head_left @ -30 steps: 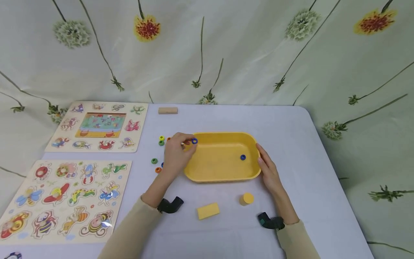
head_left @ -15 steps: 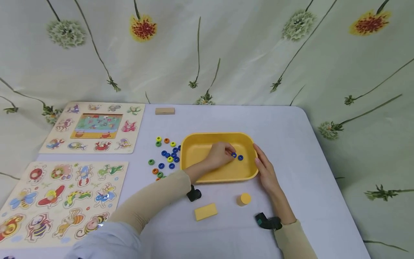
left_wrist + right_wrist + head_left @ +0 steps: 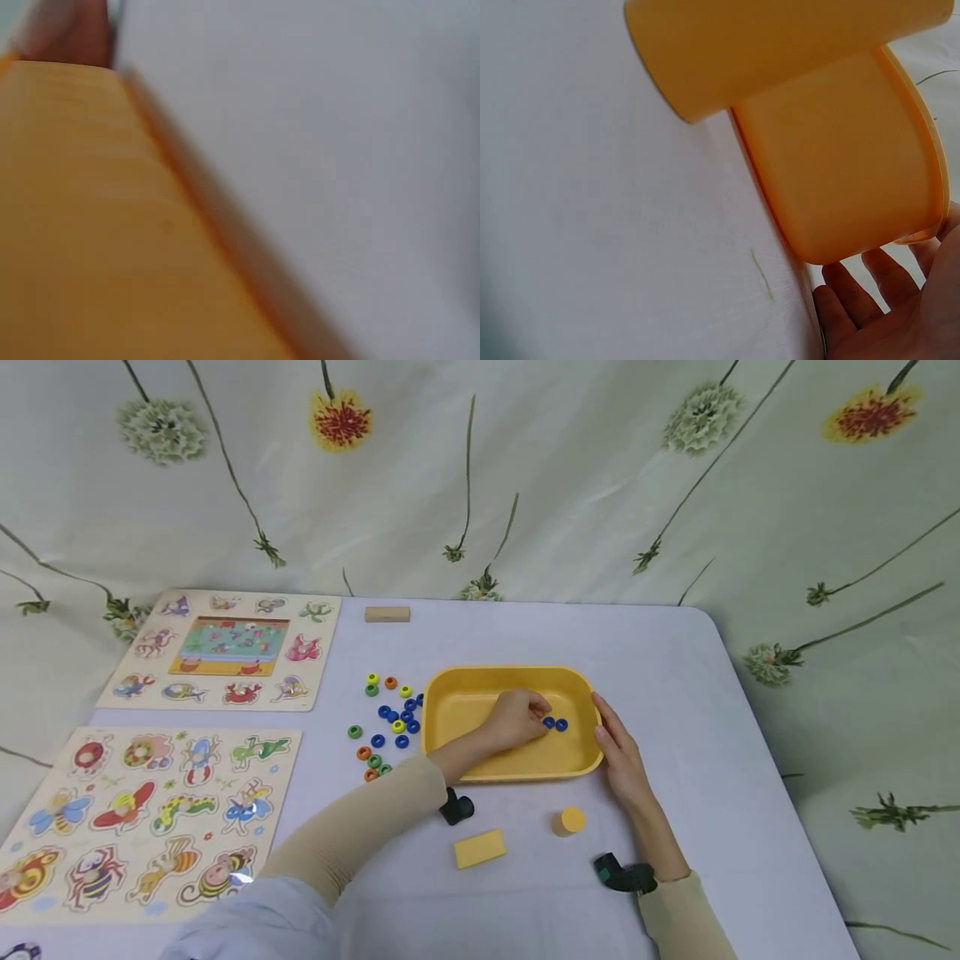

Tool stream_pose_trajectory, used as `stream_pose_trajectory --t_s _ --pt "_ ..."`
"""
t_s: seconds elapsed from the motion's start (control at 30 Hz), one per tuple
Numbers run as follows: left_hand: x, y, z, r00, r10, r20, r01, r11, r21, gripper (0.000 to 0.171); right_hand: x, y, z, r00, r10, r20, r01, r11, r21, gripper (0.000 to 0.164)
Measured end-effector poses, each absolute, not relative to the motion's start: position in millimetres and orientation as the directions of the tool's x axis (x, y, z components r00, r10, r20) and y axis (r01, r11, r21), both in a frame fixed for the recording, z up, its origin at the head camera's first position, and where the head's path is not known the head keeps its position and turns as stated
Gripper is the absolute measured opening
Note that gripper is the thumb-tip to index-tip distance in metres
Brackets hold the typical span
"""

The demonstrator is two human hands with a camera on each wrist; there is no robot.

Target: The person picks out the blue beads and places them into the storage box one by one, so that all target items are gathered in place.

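Note:
My left hand (image 3: 516, 720) reaches into the yellow tray (image 3: 480, 762), its fingers loosely bent and the fingertips right beside a blue bead (image 3: 549, 722). That bead lies next to a second blue bead (image 3: 562, 725) on the tray's floor. In the left wrist view, the tray (image 3: 75, 225) is blurred and only part of the hand (image 3: 71, 34) shows at the top left. My right hand (image 3: 624, 764) rests at the tray's right end, fingers and thumb along its outer wall. The right wrist view shows these fingers (image 3: 892, 277) extended at the tray wall (image 3: 840, 157).
Several blue, green, yellow and orange beads (image 3: 402, 742) lie scattered left of the tray. A yellow block (image 3: 480, 849) and yellow cylinder (image 3: 570, 821) stand in front. Two picture puzzle boards (image 3: 217, 693) (image 3: 168, 777) lie at left, a wooden block (image 3: 387, 614) at the back.
My left hand has carried a blue bead from the tray's left rim to its right side and let it go beside the other bead. My right hand has stayed at the tray.

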State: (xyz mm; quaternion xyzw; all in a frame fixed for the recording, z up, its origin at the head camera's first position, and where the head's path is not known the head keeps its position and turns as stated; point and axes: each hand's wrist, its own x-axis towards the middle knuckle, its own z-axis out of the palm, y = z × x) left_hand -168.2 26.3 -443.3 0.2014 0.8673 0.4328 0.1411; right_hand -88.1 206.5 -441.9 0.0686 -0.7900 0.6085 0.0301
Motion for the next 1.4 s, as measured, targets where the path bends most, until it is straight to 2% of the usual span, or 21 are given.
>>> stream_pose_trajectory --t_s 0.1,0.2,0.3,0.4,0.57,0.77,0.97,1.1,1.4 --pt "-151.6 10.1 -419.8 -0.893 0.450 0.018 0.272 0.507 0.818 0.029 -87.2 205.8 -443.4 -0.989 -0.071 0.126 -0.141 0.256 -0.956 0.043" --pt "-132.2 -16.0 -395.8 -0.903 0.388 0.183 0.357 0.444 0.822 0.030 -86.7 205.5 -444.5 -0.991 -0.061 0.118 -0.130 0.255 -0.958 0.043" --pt "-119.1 -51.2 -385.4 -0.900 0.279 0.336 0.425 0.390 0.816 0.029 -87.1 205.3 -445.1 -0.993 -0.048 0.108 -0.117 0.245 -0.962 0.043" --pt "-113.3 -90.4 -388.6 -0.907 0.145 0.396 0.421 0.364 0.831 0.028 -87.7 204.7 -445.7 -0.993 -0.054 0.108 -0.117 0.235 -0.965 0.044" --pt "-111.1 -143.6 -413.4 -0.938 -0.017 0.346 0.316 0.362 0.877 0.030 -87.2 205.7 -445.6 -0.992 -0.058 0.114 -0.124 0.225 -0.967 0.044" --pt "-111.7 -178.9 -464.3 -0.972 -0.090 0.215 0.166 0.380 0.910 0.030 -87.3 206.4 -445.4 -0.990 -0.069 0.127 -0.139 0.228 -0.964 0.044" --pt "-107.6 -185.8 -476.5 -0.986 -0.103 0.129 0.077 0.403 0.912 0.034 -88.3 206.0 -446.5 -0.989 -0.074 0.128 -0.142 0.223 -0.964 0.044" --pt "-106.4 -185.6 -476.9 -0.993 -0.091 0.077 0.021 0.500 0.866 0.037 -88.8 205.4 -446.8 -0.989 -0.069 0.129 -0.141 0.219 -0.966 0.044" --pt "-105.1 -184.0 -480.0 -0.995 -0.050 0.087 0.037 0.624 0.780 0.037 -88.7 205.8 -445.5 -0.985 -0.081 0.154 -0.168 0.219 -0.961 0.044"
